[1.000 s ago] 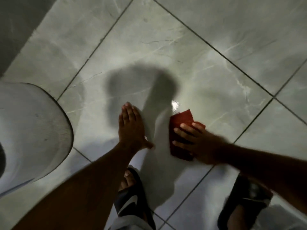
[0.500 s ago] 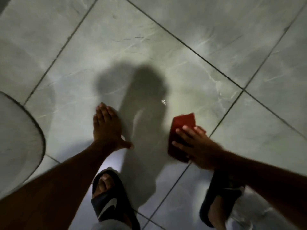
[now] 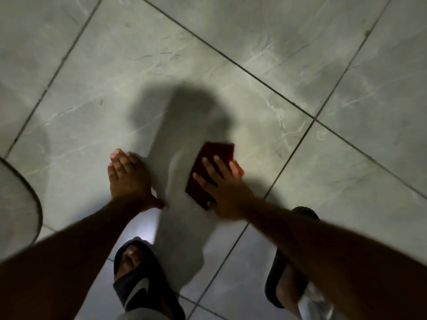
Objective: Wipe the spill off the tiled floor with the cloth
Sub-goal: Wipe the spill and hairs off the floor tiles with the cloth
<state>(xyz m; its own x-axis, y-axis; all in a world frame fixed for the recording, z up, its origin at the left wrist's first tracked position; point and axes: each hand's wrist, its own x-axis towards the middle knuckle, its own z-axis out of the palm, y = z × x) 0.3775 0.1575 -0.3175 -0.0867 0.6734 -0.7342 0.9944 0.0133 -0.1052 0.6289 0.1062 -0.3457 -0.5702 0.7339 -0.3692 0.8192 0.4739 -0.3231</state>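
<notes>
A folded dark red cloth lies flat on the grey marbled floor tile. My right hand presses down on it with fingers spread over its near half. My left hand rests flat on the same tile to the left of the cloth, fingers together, holding nothing. A faint wet sheen shows on the tile between the two hands, inside my shadow. I cannot make out a clear spill edge in the dim light.
Both my feet in dark slides stand just below the hands. A pale rounded object juts in at the left edge. Dark grout lines cross the floor to the right of the cloth.
The right hand has slid the cloth and turned it so it now points up and right. The bright glint near the cloth is gone. The view has shifted right; the left hand stays planted.
</notes>
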